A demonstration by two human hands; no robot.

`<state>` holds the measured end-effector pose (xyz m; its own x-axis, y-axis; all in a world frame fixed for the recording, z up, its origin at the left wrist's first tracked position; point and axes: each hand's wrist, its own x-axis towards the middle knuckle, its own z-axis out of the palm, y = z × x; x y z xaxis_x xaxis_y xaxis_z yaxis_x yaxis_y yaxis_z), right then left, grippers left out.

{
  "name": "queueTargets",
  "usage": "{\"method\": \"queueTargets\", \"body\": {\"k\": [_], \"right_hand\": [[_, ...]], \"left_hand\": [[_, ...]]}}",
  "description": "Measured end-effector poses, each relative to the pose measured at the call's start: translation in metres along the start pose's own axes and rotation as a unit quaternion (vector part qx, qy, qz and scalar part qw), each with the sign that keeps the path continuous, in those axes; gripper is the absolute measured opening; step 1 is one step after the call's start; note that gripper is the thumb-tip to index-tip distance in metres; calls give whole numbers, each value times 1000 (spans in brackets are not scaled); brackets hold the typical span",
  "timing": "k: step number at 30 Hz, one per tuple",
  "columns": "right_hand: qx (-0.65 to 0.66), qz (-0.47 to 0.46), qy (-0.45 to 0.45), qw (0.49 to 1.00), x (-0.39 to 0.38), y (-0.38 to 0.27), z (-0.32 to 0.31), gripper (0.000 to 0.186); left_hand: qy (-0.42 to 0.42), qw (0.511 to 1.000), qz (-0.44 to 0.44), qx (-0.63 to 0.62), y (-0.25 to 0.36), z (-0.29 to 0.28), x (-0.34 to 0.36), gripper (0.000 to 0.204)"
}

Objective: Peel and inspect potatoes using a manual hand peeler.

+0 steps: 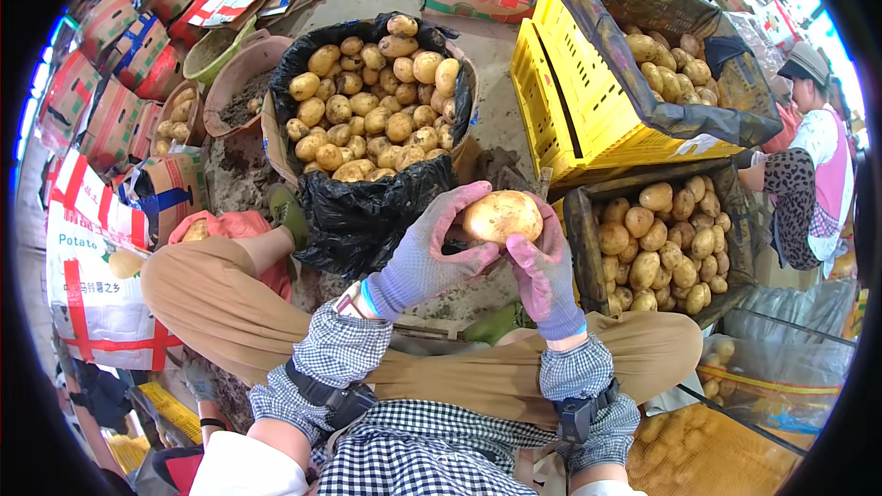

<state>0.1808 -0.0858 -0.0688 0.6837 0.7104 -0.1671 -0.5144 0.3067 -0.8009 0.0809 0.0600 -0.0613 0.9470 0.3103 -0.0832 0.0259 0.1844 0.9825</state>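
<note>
Both my hands wear purple-grey work gloves with pink-coated fingers. Between them, above my lap, is one large pale-brown potato [503,218] with dirt specks. My left hand [432,248] grips its left end, thumb in front and fingers behind. At its right end, my right hand [546,268] has its fingers and thumb closed on it. Just beyond my left hand stands a round basket lined with black plastic [354,220], heaped with potatoes [372,115]. To the right of my right hand is a dark-lined crate [583,239] full of potatoes [666,243].
Behind the right crate, a yellow crate [588,101] carries another dark-lined crate of potatoes. A person [813,147] sits at the far right. Cardboard boxes [101,266] line the left side, near empty-looking tubs [216,46]. Net and plastic bags [707,450] lie at lower right.
</note>
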Motion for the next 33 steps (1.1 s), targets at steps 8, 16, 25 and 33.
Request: {"method": "queueTargets", "body": {"k": [8, 16, 25, 33], "right_hand": [[18, 43, -1, 999, -1, -2, -2, 67], [32, -7, -47, 998, -2, 2, 1, 76], [-50, 50, -66, 995, -4, -13, 7, 78], [10, 104, 54, 993, -5, -4, -16, 47]], "left_hand": [[0, 978, 131, 165, -13, -8, 3, 65], [15, 947, 205, 245, -2, -8, 0, 70], [-5, 912, 228, 341, 10, -8, -5, 78], [53, 998, 20, -3, -14, -14, 6, 46]]}}
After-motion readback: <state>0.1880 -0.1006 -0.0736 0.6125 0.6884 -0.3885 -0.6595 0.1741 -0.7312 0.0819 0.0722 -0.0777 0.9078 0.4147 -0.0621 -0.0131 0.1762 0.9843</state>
